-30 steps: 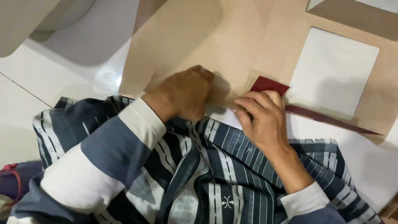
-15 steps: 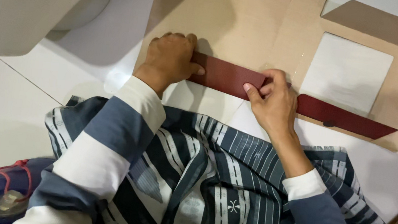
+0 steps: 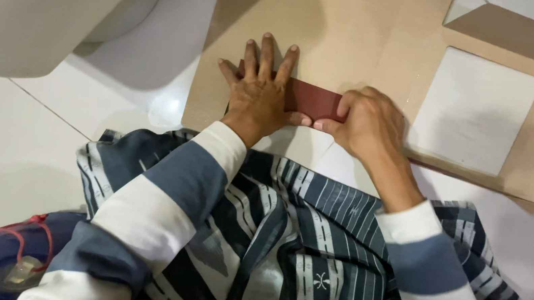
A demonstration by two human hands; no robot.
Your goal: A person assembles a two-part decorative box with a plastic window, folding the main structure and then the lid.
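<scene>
The left hand [image 3: 259, 91] lies flat, fingers spread, on a dark red strip [image 3: 314, 100] over brown cardboard [image 3: 336, 29] on the white tiled floor [image 3: 24, 140]. The right hand [image 3: 369, 122] presses the strip's other side, thumbs nearly touching.

You press a matt dark-red paper strip [image 3: 314, 99] onto matt brown cardboard sheet [image 3: 337, 23], lying on glossy white floor tiles [image 3: 24, 134].

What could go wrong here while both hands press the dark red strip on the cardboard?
The left hand lies flat and the right hand pinches the strip, so it may crease unevenly. The cardboard rests on smooth floor tiles and might slide.
</scene>
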